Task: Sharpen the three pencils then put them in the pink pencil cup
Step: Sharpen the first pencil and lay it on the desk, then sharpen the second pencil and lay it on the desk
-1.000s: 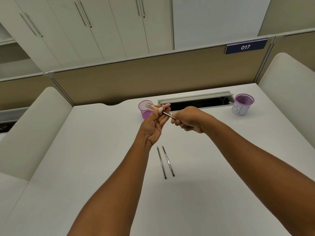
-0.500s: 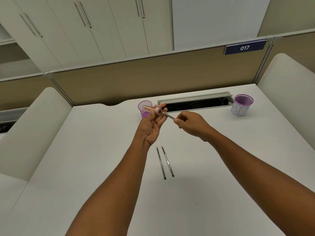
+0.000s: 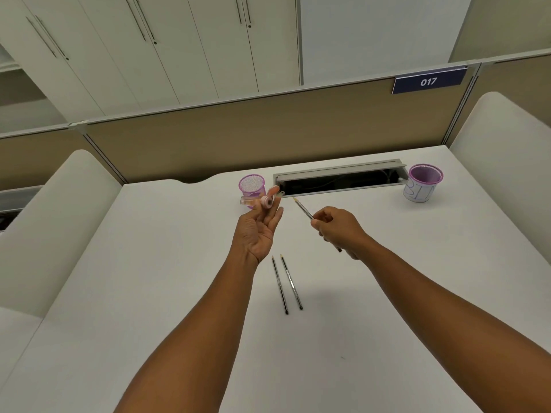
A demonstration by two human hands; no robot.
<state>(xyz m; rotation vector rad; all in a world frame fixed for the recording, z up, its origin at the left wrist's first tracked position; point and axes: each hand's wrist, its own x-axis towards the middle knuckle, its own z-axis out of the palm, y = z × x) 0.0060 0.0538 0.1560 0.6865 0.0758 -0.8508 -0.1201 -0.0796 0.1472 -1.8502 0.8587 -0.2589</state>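
Observation:
My left hand (image 3: 258, 231) is raised palm up and pinches a pink and clear pencil sharpener (image 3: 262, 201) at its fingertips. To its right, my right hand (image 3: 338, 229) grips a dark pencil (image 3: 302, 207) whose pale tip points up and left, a short gap away from the sharpener. Two more dark pencils (image 3: 286, 283) lie side by side on the white desk, below and between my hands. The pink mesh pencil cup (image 3: 252, 186) stands just behind my left hand's fingers.
A second purple-rimmed cup (image 3: 422, 186) wrapped in written paper stands at the back right. An open cable slot (image 3: 340, 180) runs along the desk's back edge. White side panels rise at both sides, and a tan partition wall stands behind.
My right hand has drawn the pencil out of the sharpener and moved right. My left hand's fingers have spread while still holding the sharpener.

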